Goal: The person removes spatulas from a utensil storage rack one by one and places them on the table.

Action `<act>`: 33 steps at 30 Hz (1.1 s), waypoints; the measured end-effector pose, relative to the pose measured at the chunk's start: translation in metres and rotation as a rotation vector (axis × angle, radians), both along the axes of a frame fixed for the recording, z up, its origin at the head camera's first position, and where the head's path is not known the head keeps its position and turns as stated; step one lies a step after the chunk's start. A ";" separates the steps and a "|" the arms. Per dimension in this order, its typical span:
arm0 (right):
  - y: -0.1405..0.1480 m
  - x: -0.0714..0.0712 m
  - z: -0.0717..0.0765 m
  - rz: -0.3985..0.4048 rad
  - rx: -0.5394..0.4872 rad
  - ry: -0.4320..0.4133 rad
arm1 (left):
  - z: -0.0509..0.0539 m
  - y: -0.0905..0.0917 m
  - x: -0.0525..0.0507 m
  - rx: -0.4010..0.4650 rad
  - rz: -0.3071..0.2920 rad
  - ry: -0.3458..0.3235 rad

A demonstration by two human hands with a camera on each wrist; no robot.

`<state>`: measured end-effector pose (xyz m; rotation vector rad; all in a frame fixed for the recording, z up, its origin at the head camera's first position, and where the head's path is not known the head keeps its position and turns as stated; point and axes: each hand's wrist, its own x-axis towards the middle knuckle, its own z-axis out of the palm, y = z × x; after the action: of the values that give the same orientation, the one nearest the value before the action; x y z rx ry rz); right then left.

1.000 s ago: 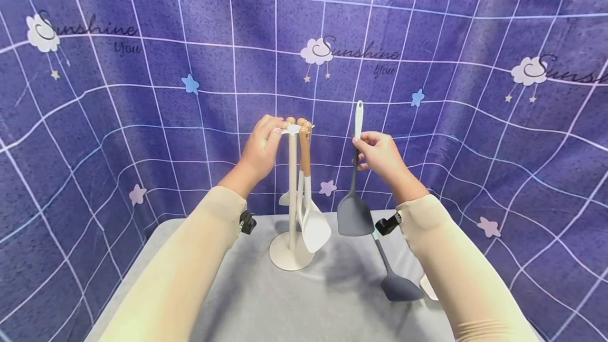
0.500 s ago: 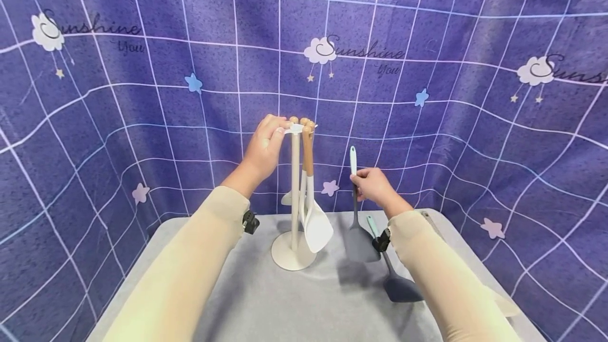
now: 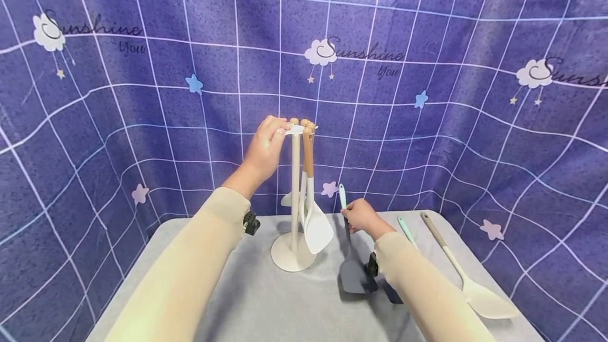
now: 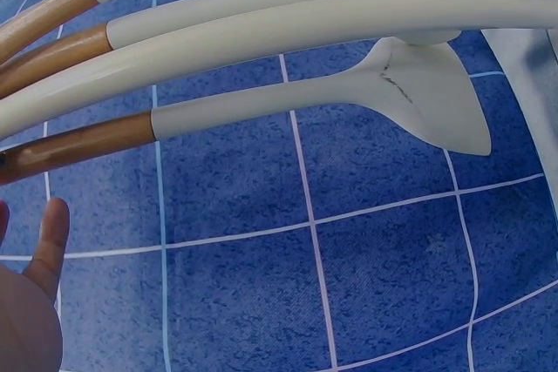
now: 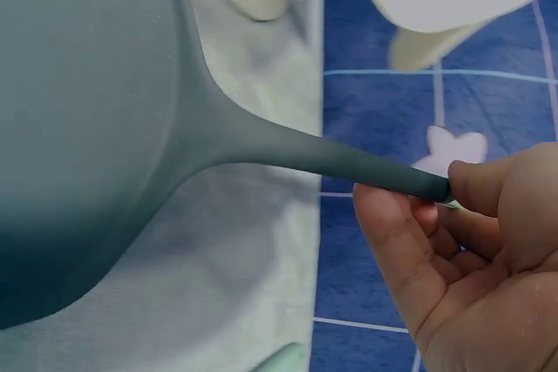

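My left hand [image 3: 265, 146] grips the top of a cream utensil stand [image 3: 295, 189] with a round base. Several white utensils with wooden handles hang from it, among them a white turner [image 3: 317, 232]. In the left wrist view another white turner [image 4: 427, 98] hangs beside the pole. My right hand [image 3: 362, 215] pinches a dark grey spatula [image 3: 352, 273] where its mint handle meets the shaft. The spatula's blade is low over the table, right of the stand; whether it touches cannot be told. The right wrist view shows thumb and fingers on the shaft [image 5: 349, 158].
On the grey table [image 3: 266, 305], a second mint-handled utensil [image 3: 406, 230] lies partly hidden under the right sleeve. A cream turner with a brown handle [image 3: 484, 300] lies at the right edge. Behind the table hangs a purple checked curtain [image 3: 214, 67].
My right hand has lowered the grey spatula toward the table and shifted slightly left. The brown-handled turner has come into view from behind the sleeve. The left hand stays on the stand.
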<state>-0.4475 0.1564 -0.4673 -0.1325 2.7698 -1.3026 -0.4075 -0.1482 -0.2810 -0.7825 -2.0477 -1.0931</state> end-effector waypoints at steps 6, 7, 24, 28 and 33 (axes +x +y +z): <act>-0.003 0.003 -0.018 0.043 0.074 -0.004 | 0.000 0.000 0.001 -0.006 -0.002 -0.007; -0.004 0.004 -0.020 0.049 0.082 -0.008 | 0.000 0.000 0.001 -0.005 -0.001 -0.006; -0.015 0.010 -0.037 0.043 0.274 -0.066 | -0.002 0.000 -0.003 0.016 -0.016 0.043; -0.019 0.009 -0.040 0.054 0.341 -0.031 | -0.003 0.000 -0.004 0.017 -0.022 0.045; -0.017 0.005 -0.047 0.058 0.382 -0.023 | -0.002 0.000 -0.002 0.012 -0.021 0.037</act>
<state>-0.4423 0.1391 -0.5146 -0.1693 2.9067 -0.7365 -0.4098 -0.1479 -0.2832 -0.8139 -2.0048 -1.0938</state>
